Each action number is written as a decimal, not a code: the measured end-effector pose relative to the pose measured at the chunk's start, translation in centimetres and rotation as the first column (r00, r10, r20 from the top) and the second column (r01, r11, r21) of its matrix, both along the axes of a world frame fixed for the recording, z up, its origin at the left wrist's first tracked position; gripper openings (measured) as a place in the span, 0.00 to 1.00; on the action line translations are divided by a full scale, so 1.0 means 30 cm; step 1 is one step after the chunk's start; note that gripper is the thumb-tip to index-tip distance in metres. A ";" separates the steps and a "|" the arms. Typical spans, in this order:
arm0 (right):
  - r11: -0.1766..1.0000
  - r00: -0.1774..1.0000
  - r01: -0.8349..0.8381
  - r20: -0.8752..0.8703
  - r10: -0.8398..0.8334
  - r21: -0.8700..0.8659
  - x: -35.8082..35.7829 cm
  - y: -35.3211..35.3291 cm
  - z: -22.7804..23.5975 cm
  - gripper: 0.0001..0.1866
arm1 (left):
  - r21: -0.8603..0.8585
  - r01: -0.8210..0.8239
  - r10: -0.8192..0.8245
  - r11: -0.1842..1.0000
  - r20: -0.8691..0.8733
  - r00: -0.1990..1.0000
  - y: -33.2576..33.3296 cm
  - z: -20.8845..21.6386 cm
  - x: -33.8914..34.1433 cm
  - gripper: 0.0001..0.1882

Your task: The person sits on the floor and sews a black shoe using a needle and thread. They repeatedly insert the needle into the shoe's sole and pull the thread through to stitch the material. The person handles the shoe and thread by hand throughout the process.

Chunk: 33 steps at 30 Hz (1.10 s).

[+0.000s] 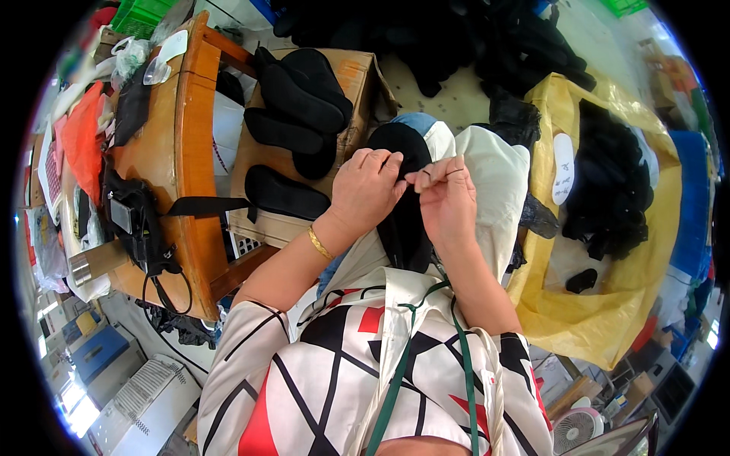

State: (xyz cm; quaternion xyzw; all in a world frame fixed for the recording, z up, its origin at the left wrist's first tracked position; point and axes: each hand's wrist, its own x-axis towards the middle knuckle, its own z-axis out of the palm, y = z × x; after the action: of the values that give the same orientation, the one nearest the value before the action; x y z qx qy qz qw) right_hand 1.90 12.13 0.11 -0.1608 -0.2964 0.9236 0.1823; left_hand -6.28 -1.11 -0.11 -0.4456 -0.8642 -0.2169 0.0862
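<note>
A black sole-shaped fabric piece (400, 140) lies over my lap, its rounded end pointing away from me and its lower part hanging down between my forearms. My left hand (370, 186) is closed on its edge, thumb and fingers pinched together. Close beside it, my right hand (447, 194) is closed in a pinch at the right edge of the same piece. Whatever sits between the right fingertips is too small to make out. Several similar black sole-shaped pieces (285, 196) rest on a cardboard box (247, 156) to the left of my hands.
On the left stands a wooden table (163, 144) holding a black bag (133, 220) and plastic bags. To the right, a yellow sack (540, 304) contains black pieces, with a white sole-shaped piece (563, 169) at its edge. A dark heap (456, 34) covers the floor ahead.
</note>
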 end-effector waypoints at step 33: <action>0.903 0.959 -0.253 0.210 0.188 0.348 0.224 0.044 0.088 0.06 | -0.127 -0.101 0.121 0.987 0.162 0.979 0.096 0.070 -0.037 0.17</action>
State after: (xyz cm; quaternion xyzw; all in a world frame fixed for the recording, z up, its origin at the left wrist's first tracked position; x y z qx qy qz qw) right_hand 8.64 13.43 2.76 -0.1676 -0.4966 0.8481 0.0773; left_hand -7.39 1.76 2.00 -0.3808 -0.9034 -0.1971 -0.0021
